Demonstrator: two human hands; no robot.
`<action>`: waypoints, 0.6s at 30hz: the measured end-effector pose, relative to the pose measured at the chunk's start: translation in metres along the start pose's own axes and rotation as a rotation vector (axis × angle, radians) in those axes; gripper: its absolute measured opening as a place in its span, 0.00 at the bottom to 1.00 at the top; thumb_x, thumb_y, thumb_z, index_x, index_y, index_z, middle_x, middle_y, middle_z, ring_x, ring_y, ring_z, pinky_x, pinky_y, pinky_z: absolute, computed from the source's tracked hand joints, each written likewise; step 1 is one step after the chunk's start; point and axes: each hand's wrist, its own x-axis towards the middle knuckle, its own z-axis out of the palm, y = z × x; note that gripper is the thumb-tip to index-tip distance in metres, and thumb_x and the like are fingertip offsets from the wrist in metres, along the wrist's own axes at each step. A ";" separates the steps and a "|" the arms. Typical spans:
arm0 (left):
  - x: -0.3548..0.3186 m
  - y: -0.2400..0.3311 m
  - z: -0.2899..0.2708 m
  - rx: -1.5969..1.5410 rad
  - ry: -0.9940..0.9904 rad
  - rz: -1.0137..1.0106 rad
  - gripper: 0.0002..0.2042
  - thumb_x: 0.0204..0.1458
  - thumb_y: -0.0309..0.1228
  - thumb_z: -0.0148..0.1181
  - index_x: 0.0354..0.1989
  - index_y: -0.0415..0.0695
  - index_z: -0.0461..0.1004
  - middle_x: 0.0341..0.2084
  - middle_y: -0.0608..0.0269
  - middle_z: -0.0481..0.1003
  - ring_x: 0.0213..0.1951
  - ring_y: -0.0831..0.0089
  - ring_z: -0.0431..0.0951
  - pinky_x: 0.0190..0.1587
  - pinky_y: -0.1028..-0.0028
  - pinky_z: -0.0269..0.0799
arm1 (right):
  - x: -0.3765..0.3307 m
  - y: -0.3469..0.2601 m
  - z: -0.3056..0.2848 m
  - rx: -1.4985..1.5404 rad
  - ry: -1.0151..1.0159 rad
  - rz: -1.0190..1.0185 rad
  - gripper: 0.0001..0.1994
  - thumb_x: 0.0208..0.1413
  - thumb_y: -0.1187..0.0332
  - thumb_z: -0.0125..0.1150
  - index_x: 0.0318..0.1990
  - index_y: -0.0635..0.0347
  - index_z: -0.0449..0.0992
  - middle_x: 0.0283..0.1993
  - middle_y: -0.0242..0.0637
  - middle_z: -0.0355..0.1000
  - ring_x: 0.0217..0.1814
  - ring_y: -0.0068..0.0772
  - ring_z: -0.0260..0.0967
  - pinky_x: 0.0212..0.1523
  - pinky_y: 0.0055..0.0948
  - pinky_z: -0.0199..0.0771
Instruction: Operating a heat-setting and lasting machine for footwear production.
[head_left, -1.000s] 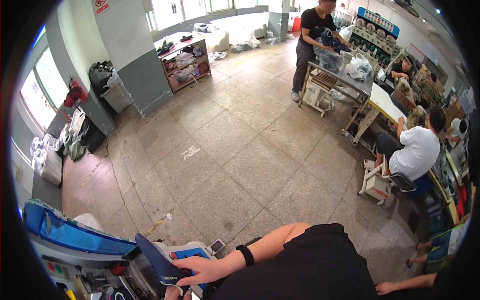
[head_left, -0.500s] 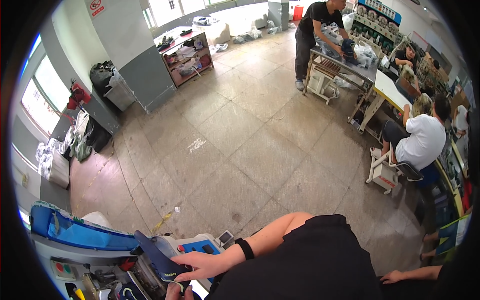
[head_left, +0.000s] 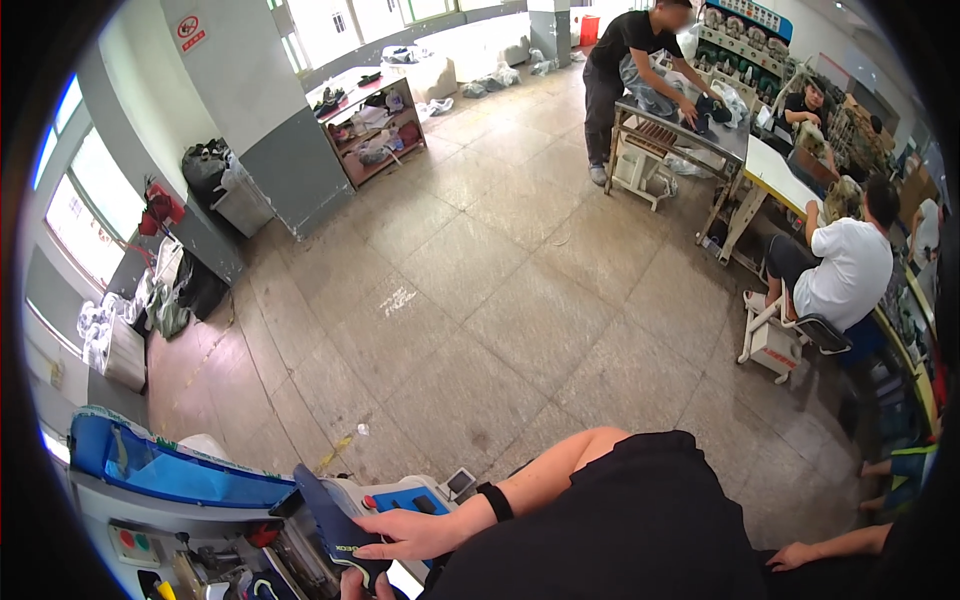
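A long dark blue insole-like piece [head_left: 325, 512] with small yellow print and a pale edge at its near end is held over the machine at lower left. My right hand [head_left: 410, 533], with a black band on the wrist, reaches across from the right. Its fingers and thumb close on the right side of the piece. At the bottom edge, the fingertips of my left hand [head_left: 365, 585] pinch the near end; the rest of that hand is out of the picture. Under the piece lies the machine's metal work area [head_left: 205, 570], partly covered by it.
The machine has a blue cover [head_left: 190, 475], a button box [head_left: 133, 545] and a blue control panel [head_left: 410, 500]. At right, another person's hand [head_left: 792, 556] rests near my side. Farther off, a person stands at a worktable [head_left: 735, 145], and another sits in a white shirt [head_left: 850, 260].
The view has shifted slightly, and my hands keep their hold on the dark blue piece. At the worktable, the standing person's arms have moved over the items there.
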 end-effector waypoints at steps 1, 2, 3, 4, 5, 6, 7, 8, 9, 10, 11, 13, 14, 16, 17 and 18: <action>-0.001 -0.005 -0.002 0.006 0.005 -0.024 0.11 0.49 0.18 0.61 0.41 0.31 0.72 0.33 0.59 0.75 0.35 0.73 0.73 0.39 0.74 0.70 | -0.001 -0.006 -0.001 0.031 -0.012 0.006 0.21 0.64 0.56 0.48 0.54 0.64 0.65 0.42 0.40 0.70 0.42 0.31 0.66 0.43 0.29 0.66; -0.002 -0.009 -0.003 0.012 0.009 -0.049 0.11 0.49 0.19 0.62 0.41 0.31 0.72 0.33 0.59 0.75 0.35 0.74 0.73 0.38 0.74 0.70 | -0.003 -0.008 -0.002 0.023 -0.014 0.002 0.21 0.64 0.56 0.48 0.54 0.64 0.65 0.42 0.40 0.70 0.42 0.31 0.66 0.43 0.29 0.66; -0.002 -0.012 -0.002 0.000 0.021 -0.009 0.11 0.48 0.20 0.64 0.40 0.32 0.72 0.32 0.60 0.75 0.33 0.76 0.73 0.35 0.75 0.70 | -0.004 -0.009 -0.002 0.003 -0.041 0.051 0.20 0.64 0.56 0.48 0.53 0.64 0.66 0.41 0.41 0.71 0.42 0.32 0.66 0.44 0.29 0.66; -0.002 -0.016 -0.002 -0.004 0.021 -0.005 0.11 0.48 0.20 0.64 0.40 0.32 0.72 0.32 0.60 0.75 0.33 0.76 0.73 0.35 0.75 0.70 | -0.006 -0.008 -0.001 -0.015 -0.065 0.101 0.20 0.64 0.56 0.47 0.52 0.64 0.67 0.41 0.42 0.71 0.42 0.33 0.67 0.44 0.30 0.66; -0.001 -0.020 -0.001 -0.020 0.037 -0.005 0.11 0.48 0.20 0.64 0.40 0.32 0.72 0.31 0.61 0.75 0.32 0.76 0.73 0.35 0.76 0.70 | -0.007 -0.003 0.002 0.017 -0.027 0.049 0.19 0.64 0.56 0.47 0.50 0.65 0.68 0.40 0.44 0.71 0.42 0.35 0.68 0.44 0.31 0.66; -0.001 -0.024 0.001 -0.036 0.053 -0.006 0.11 0.48 0.20 0.64 0.40 0.33 0.72 0.31 0.61 0.75 0.32 0.77 0.73 0.35 0.76 0.69 | -0.007 0.000 0.001 0.013 -0.025 0.049 0.19 0.64 0.56 0.47 0.50 0.65 0.68 0.40 0.44 0.71 0.42 0.35 0.68 0.44 0.31 0.66; -0.002 -0.029 0.002 -0.052 0.066 -0.011 0.11 0.48 0.20 0.64 0.40 0.33 0.72 0.31 0.61 0.75 0.32 0.77 0.73 0.34 0.76 0.69 | -0.007 0.001 0.001 0.011 -0.029 0.054 0.19 0.65 0.57 0.47 0.51 0.65 0.68 0.40 0.44 0.71 0.42 0.35 0.68 0.45 0.31 0.66; -0.002 -0.033 0.003 -0.067 0.079 -0.016 0.11 0.48 0.20 0.64 0.40 0.33 0.72 0.30 0.62 0.75 0.31 0.77 0.73 0.34 0.76 0.69 | -0.007 0.002 0.001 0.010 -0.033 0.060 0.18 0.65 0.57 0.47 0.51 0.64 0.68 0.40 0.44 0.71 0.42 0.36 0.68 0.45 0.31 0.66; -0.003 -0.037 0.004 -0.083 0.092 -0.021 0.11 0.48 0.20 0.64 0.40 0.33 0.72 0.30 0.62 0.75 0.31 0.78 0.72 0.34 0.77 0.69 | -0.008 0.002 0.001 0.008 -0.029 0.063 0.18 0.65 0.57 0.47 0.51 0.64 0.68 0.40 0.44 0.71 0.42 0.36 0.68 0.45 0.31 0.66; -0.003 -0.041 0.005 -0.098 0.107 -0.026 0.11 0.48 0.20 0.64 0.40 0.33 0.72 0.30 0.62 0.75 0.31 0.78 0.72 0.33 0.77 0.69 | -0.008 0.001 0.000 0.011 -0.024 0.053 0.18 0.65 0.58 0.47 0.51 0.65 0.67 0.40 0.44 0.71 0.43 0.36 0.68 0.45 0.31 0.66; -0.002 -0.045 0.006 -0.100 0.105 -0.026 0.11 0.48 0.20 0.64 0.40 0.33 0.72 0.30 0.62 0.75 0.31 0.78 0.72 0.33 0.77 0.69 | -0.007 0.001 0.000 0.014 -0.018 0.043 0.17 0.65 0.59 0.47 0.51 0.65 0.67 0.40 0.44 0.71 0.43 0.36 0.68 0.46 0.31 0.66; -0.001 -0.051 0.007 -0.124 0.116 0.063 0.12 0.48 0.21 0.65 0.40 0.34 0.72 0.28 0.64 0.75 0.30 0.80 0.72 0.32 0.78 0.68 | -0.008 0.001 0.000 -0.003 -0.015 0.058 0.17 0.65 0.59 0.47 0.51 0.65 0.67 0.40 0.44 0.71 0.43 0.35 0.68 0.46 0.31 0.66; 0.002 -0.039 0.008 -0.129 0.110 0.063 0.12 0.48 0.21 0.65 0.40 0.34 0.72 0.28 0.64 0.75 0.30 0.80 0.72 0.32 0.78 0.68 | -0.008 0.003 -0.001 -0.019 -0.009 0.073 0.17 0.65 0.60 0.47 0.52 0.65 0.67 0.41 0.44 0.71 0.43 0.35 0.68 0.46 0.31 0.66; 0.004 -0.012 0.005 0.073 0.002 -0.001 0.12 0.48 0.22 0.65 0.40 0.34 0.72 0.29 0.63 0.75 0.30 0.79 0.72 0.32 0.78 0.68 | -0.010 0.002 0.000 -0.003 0.018 0.054 0.19 0.65 0.57 0.45 0.49 0.65 0.68 0.39 0.44 0.71 0.42 0.37 0.68 0.44 0.32 0.66; 0.004 -0.012 0.005 0.071 -0.002 0.001 0.12 0.48 0.22 0.65 0.40 0.34 0.72 0.29 0.63 0.75 0.30 0.79 0.72 0.32 0.78 0.68 | -0.011 0.002 0.001 0.016 0.039 0.032 0.21 0.66 0.53 0.43 0.46 0.66 0.69 0.38 0.44 0.71 0.41 0.38 0.67 0.42 0.33 0.66; 0.005 -0.012 0.005 0.057 -0.008 0.009 0.12 0.48 0.21 0.65 0.40 0.34 0.72 0.29 0.63 0.75 0.30 0.79 0.72 0.33 0.78 0.69 | -0.011 0.002 0.001 0.014 0.043 0.032 0.21 0.66 0.53 0.43 0.46 0.66 0.69 0.38 0.44 0.71 0.41 0.38 0.67 0.42 0.33 0.66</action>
